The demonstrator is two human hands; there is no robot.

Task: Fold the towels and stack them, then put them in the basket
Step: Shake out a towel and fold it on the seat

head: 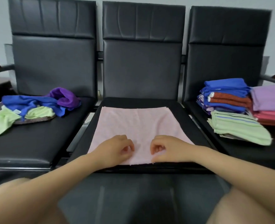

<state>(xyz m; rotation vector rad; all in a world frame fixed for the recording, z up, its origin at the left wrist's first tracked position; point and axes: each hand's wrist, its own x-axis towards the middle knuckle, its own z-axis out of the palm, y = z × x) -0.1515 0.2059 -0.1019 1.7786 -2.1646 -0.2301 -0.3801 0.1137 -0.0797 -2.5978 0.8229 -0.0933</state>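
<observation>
Hands, the left (117, 148) and right (163, 147), rest with fingers curled loosely on the near edge of the pink towel (138, 125) spread flat on the middle seat (178, 104), gripping nothing clearly.

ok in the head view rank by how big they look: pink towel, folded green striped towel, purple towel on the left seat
1. pink towel, clearly largest
2. green striped towel
3. purple towel, smallest, but crumpled and farther back, so its true size is unsure
</observation>
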